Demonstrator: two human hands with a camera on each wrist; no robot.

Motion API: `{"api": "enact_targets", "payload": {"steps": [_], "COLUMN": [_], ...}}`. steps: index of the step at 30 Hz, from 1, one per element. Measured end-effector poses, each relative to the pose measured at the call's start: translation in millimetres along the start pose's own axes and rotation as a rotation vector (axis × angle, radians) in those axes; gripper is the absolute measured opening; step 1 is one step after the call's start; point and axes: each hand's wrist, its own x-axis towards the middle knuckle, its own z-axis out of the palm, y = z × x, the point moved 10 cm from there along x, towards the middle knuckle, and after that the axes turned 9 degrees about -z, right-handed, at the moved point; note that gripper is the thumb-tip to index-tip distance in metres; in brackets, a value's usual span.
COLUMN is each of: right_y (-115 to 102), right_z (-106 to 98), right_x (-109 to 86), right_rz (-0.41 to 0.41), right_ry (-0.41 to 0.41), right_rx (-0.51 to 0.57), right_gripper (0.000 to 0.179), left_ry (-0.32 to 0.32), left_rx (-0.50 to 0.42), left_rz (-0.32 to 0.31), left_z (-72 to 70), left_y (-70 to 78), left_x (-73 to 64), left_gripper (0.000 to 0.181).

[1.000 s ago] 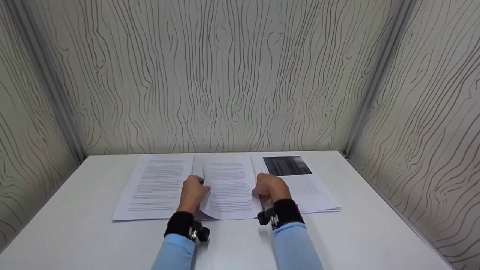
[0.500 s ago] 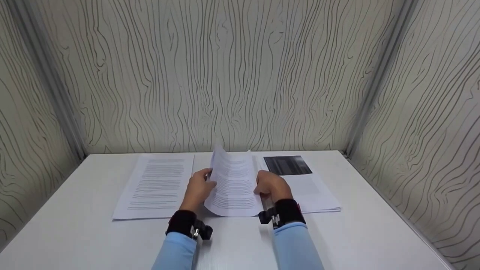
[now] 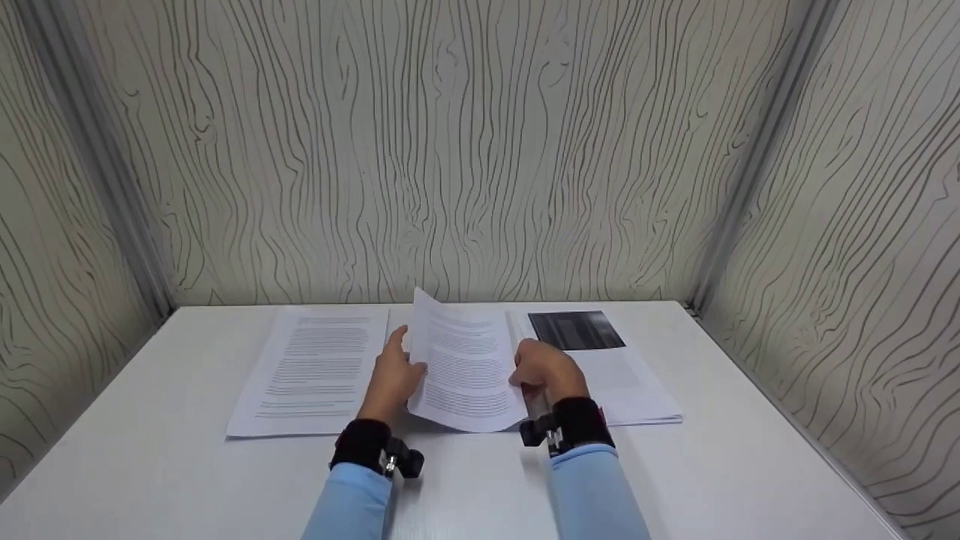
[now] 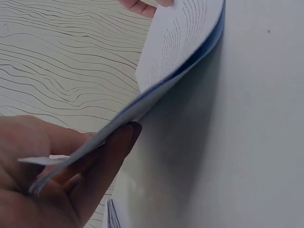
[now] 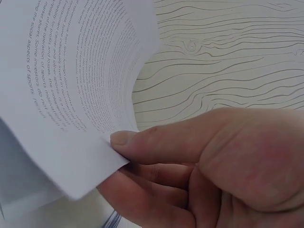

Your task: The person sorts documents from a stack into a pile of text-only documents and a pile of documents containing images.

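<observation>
In the middle of the head view, a thin stack of printed sheets (image 3: 465, 375) is raised and bowed, its far left corner standing up. My left hand (image 3: 391, 375) holds the left edge between thumb and fingers, the index finger stretched out. In the left wrist view the stack's edge (image 4: 137, 102) runs between thumb and fingers, with one corner bent apart. My right hand (image 3: 549, 369) pinches the right edge. The right wrist view shows the thumb (image 5: 142, 142) on the printed face, with curled fingers underneath.
A printed stack (image 3: 315, 367) lies flat to the left on the white table (image 3: 465, 487). On the right is another paper stack (image 3: 626, 386) with a dark picture (image 3: 576, 331) on its top sheet. A wood-grain patterned wall (image 3: 450, 150) rises behind the table.
The middle stack's left side has come up and its far left corner now stands higher. My left hand has shifted slightly forward, its index finger straightening; the right hand stays nearly in place.
</observation>
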Motion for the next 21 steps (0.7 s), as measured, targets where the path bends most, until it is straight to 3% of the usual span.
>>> {"api": "enact_targets", "payload": {"steps": [5, 12, 17, 21], "right_y": [-1.3, -7.0, -17.3, -31.7], "right_z": [-3.3, -13.8, -22.1, -25.1], "right_x": [0.7, -1.0, -3.4, -8.2], "right_rz": [-0.005, -0.036, -0.087, -0.148], "right_ry": [-0.008, 0.034, 0.062, 0.038], "right_rx": [0.040, 0.132, 0.193, 0.281], "right_gripper": [0.028, 0.043, 0.045, 0.053], "left_ry": [-0.003, -0.016, -0.009, -0.012], "left_rx": [-0.003, -0.161, -0.199, -0.245], "left_rz": [0.007, 0.038, 0.041, 0.049], "left_z": [-3.7, -15.1, -31.5, -49.8], "left_y": [1.1, 7.7, 14.5, 18.6], "left_x": [-0.3, -1.7, -1.6, -3.3], "left_gripper": [0.064, 0.055, 0.055, 0.056]}}
